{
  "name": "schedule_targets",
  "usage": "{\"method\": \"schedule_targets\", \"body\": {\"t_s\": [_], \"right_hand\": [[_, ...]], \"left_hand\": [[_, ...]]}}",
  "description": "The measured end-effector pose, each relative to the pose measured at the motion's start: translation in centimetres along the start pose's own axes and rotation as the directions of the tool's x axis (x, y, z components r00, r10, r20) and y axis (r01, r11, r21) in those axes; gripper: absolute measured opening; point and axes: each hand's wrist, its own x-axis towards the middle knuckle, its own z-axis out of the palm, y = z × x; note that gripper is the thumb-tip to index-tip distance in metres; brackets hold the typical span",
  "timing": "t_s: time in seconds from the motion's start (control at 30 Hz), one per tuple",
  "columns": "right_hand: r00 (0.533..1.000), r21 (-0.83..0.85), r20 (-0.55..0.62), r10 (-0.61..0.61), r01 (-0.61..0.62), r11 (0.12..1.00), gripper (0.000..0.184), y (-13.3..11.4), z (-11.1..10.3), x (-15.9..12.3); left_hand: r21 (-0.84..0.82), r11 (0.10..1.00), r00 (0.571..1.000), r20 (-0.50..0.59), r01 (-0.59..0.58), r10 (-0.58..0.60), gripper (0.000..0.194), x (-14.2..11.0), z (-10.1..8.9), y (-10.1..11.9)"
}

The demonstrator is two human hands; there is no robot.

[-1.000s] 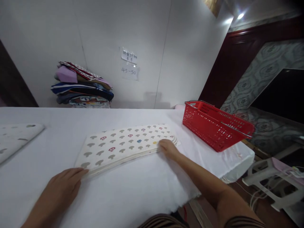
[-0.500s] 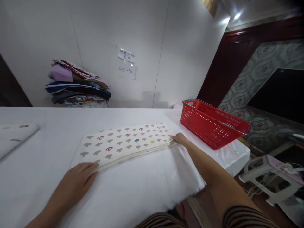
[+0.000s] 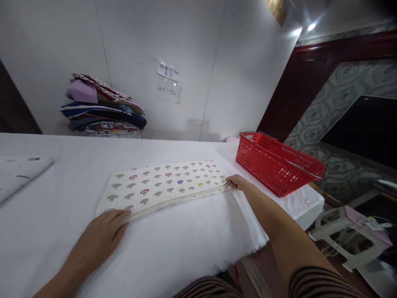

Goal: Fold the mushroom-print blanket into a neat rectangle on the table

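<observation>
A folded white cloth (image 3: 164, 184) with grey, red, blue and yellow mushroom prints lies flat on the white-covered table (image 3: 173, 244). At its near left corner is my left hand (image 3: 104, 229), its fingers over the top and its thumb at the front edge, closed on the layers. My right hand (image 3: 236, 182) pinches the near right corner, with the fingertips partly hidden by the fabric. Several layers show along the near edge between the two hands.
To the right stands a red plastic basket (image 3: 273, 165) with metal handles. A stack of folded fabrics (image 3: 104, 107) sits by the wall, and another pale folded cloth (image 3: 21, 176) lies at far left. Beyond the table's right edge is a stool (image 3: 350, 236).
Both hands stay at the same corners of the cloth, which has hardly moved. The view has shifted slightly.
</observation>
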Motion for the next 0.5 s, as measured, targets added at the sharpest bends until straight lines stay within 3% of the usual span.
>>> {"method": "schedule_targets", "body": {"t_s": [0.23, 0.5], "right_hand": [[0.993, -0.067, -0.118, -0.031, 0.023, 0.997, 0.031, 1.3, 0.3, 0.3], [0.979, -0.225, -0.185, -0.089, 0.046, 0.973, 0.034, 0.8, 0.8, -1.1]], "left_hand": [[-0.047, 0.999, 0.999, 0.028, 0.027, -0.026, 0.039, 0.1, -0.4, 0.4], [-0.029, 0.999, 1.000, -0.006, 0.019, -0.020, 0.038, 0.1, -0.8, 0.7]]}}
